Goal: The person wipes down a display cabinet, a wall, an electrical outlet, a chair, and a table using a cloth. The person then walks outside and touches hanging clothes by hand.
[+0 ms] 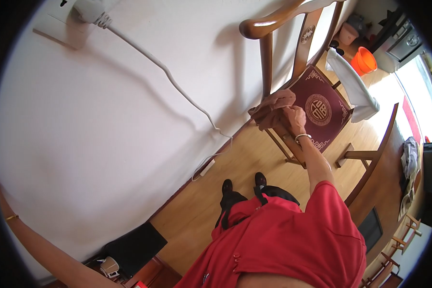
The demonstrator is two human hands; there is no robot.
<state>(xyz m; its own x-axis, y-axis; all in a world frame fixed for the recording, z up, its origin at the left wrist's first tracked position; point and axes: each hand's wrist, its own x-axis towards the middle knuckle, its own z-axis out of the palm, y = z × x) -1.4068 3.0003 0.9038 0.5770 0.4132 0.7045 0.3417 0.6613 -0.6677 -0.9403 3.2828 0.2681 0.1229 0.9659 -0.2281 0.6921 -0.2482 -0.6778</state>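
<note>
My right hand [295, 119] is closed on a brown cloth [272, 109], which hangs bunched at the corner of a wooden chair. The chair has a curved armrest [264, 28] and a dark red seat cushion [318, 109] with gold patterns. A bracelet circles my right wrist. On the left side my other forearm [48, 249] reaches up along the white wall, with a gold band at its wrist. My left hand lies past the edge of the view, so its fingers are hidden.
A white cable [165, 69] runs from a wall plug [89, 10] down to a power strip [207, 168]. A white cloth [353, 81] hangs by the chair. An orange bucket [364, 61] stands behind. A wooden table [384, 177] is at right, a black item [138, 247] at lower left.
</note>
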